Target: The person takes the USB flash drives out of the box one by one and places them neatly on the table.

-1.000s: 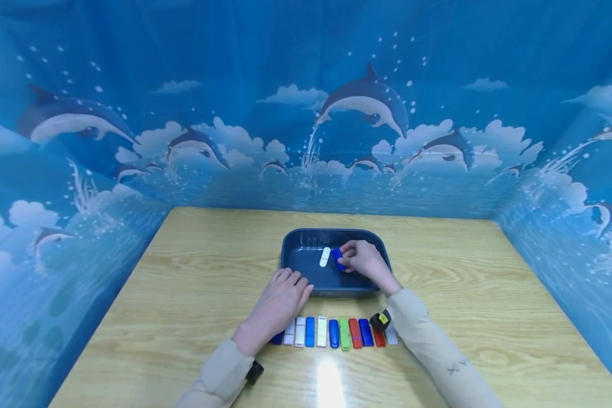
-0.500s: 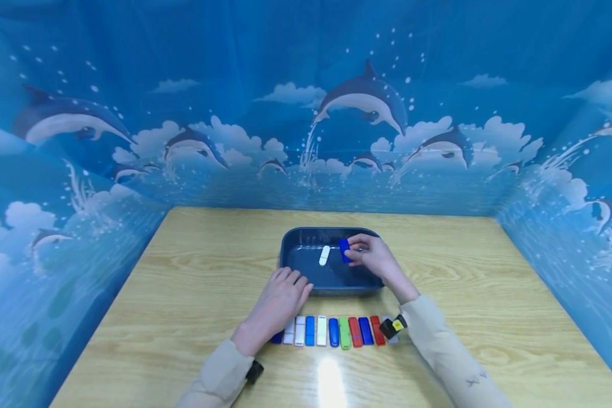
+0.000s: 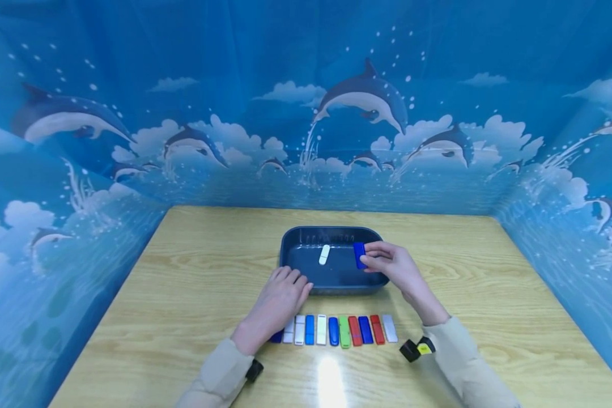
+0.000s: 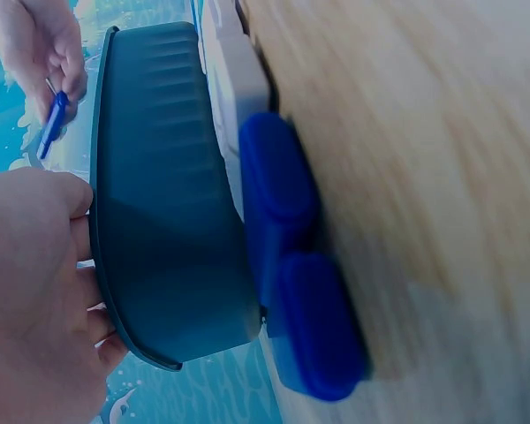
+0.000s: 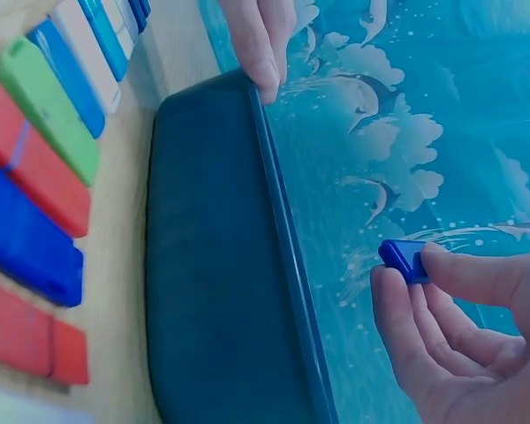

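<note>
My right hand (image 3: pixel 395 266) pinches a blue USB flash drive (image 3: pixel 359 255) between thumb and fingers, above the right part of a dark blue tray (image 3: pixel 336 292). In the right wrist view, the blue drive (image 5: pixel 402 259) sticks out from the fingertips, over the tray's rim. My left hand (image 3: pixel 280 294) holds the tray's near left corner, its fingers bent over the rim; the left wrist view shows these fingers (image 4: pixel 88 287) along the edge. A white USB flash drive (image 3: pixel 324 255) lies on the tray's floor, left of the held one.
A row of several USB flash drives runs along the wooden table in front of the tray, among them a green one (image 3: pixel 344 332), a red one (image 3: pixel 377 329) and a silver one (image 3: pixel 389 328). My left hand partly covers the row's left end. Dolphin-printed curtains (image 3: pixel 306 187) surround the table.
My right hand has lifted the blue flash drive off the tray's floor beside the white one and moved it right. The row's right end is now uncovered. My left hand stays put.
</note>
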Action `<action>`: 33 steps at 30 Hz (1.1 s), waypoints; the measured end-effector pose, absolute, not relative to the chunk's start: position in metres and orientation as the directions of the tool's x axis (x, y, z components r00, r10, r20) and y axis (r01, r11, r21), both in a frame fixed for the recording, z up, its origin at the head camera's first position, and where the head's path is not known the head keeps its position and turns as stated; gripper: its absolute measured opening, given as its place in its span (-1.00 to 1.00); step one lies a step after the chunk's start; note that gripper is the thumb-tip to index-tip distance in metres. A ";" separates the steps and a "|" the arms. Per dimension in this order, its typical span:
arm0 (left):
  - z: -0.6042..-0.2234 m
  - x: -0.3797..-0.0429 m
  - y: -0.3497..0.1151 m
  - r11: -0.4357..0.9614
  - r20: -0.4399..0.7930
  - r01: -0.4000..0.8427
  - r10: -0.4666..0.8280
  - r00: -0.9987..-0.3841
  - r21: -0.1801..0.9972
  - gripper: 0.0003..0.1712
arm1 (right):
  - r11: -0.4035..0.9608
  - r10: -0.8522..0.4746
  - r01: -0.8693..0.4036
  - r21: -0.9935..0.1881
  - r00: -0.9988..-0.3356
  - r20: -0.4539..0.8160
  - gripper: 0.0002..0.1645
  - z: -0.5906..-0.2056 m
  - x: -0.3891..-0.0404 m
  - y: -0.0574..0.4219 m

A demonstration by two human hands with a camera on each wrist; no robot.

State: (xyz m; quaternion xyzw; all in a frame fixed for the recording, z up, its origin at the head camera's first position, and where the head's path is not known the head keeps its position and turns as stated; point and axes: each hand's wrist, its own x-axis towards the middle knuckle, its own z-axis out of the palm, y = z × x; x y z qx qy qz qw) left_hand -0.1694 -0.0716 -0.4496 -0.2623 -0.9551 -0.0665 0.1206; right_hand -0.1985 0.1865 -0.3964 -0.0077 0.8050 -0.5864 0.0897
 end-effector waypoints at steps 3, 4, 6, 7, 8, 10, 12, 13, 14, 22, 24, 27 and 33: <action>-0.450 -0.169 -0.072 0.853 0.268 0.519 0.487 -0.831 0.062 -0.60 | 0.306 -0.102 0.099 -0.947 -0.986 -0.135 -0.44 -0.396 -0.189 0.195; -0.450 -0.169 -0.072 0.852 0.268 0.520 0.487 -0.831 0.061 -0.60 | 0.310 -0.098 0.098 -0.946 -0.986 -0.135 -0.43 -0.396 -0.185 0.197; -0.450 -0.169 -0.072 0.852 0.269 0.520 0.488 -0.830 0.060 -0.61 | 0.327 -0.088 0.100 -0.940 -0.987 -0.136 -0.42 -0.396 -0.179 0.202; -0.450 -0.169 -0.072 0.852 0.269 0.520 0.488 -0.830 0.061 -0.61 | 0.333 -0.082 0.104 -0.937 -0.987 -0.139 -0.42 -0.397 -0.175 0.205; -0.450 -0.169 -0.072 0.852 0.269 0.520 0.488 -0.831 0.062 -0.61 | 0.344 -0.080 0.102 -0.933 -0.987 -0.137 -0.41 -0.397 -0.172 0.208; -0.450 -0.169 -0.072 0.851 0.268 0.521 0.488 -0.831 0.064 -0.60 | 0.361 -0.071 0.108 -0.926 -0.987 -0.143 -0.40 -0.398 -0.165 0.214; -0.450 -0.169 -0.072 0.850 0.269 0.522 0.489 -0.830 0.065 -0.60 | 0.370 -0.061 0.114 -0.922 -0.987 -0.147 -0.39 -0.400 -0.158 0.220; -0.449 -0.169 -0.072 0.850 0.270 0.523 0.490 -0.829 0.065 -0.60 | 0.379 -0.057 0.110 -0.919 -0.988 -0.142 -0.39 -0.401 -0.155 0.223; -0.449 -0.169 -0.072 0.849 0.271 0.524 0.490 -0.828 0.065 -0.60 | 0.383 -0.053 0.107 -0.918 -0.989 -0.137 -0.40 -0.402 -0.152 0.227; -0.450 -0.169 -0.073 0.847 0.283 0.529 0.497 -0.820 0.045 -0.61 | 0.386 -0.023 0.106 -0.917 -0.992 -0.125 -0.43 -0.411 -0.132 0.250; -0.450 -0.169 -0.073 0.847 0.286 0.531 0.499 -0.818 0.041 -0.61 | 0.387 -0.029 0.114 -0.915 -0.990 -0.136 -0.42 -0.415 -0.128 0.254; -0.450 -0.169 -0.073 0.846 0.288 0.532 0.500 -0.817 0.040 -0.61 | 0.390 -0.033 0.133 -0.911 -0.987 -0.158 -0.42 -0.423 -0.124 0.259; -0.450 -0.170 -0.072 0.847 0.288 0.531 0.499 -0.817 0.039 -0.61 | 0.433 -0.059 0.132 -0.892 -0.983 -0.174 -0.45 -0.440 -0.117 0.262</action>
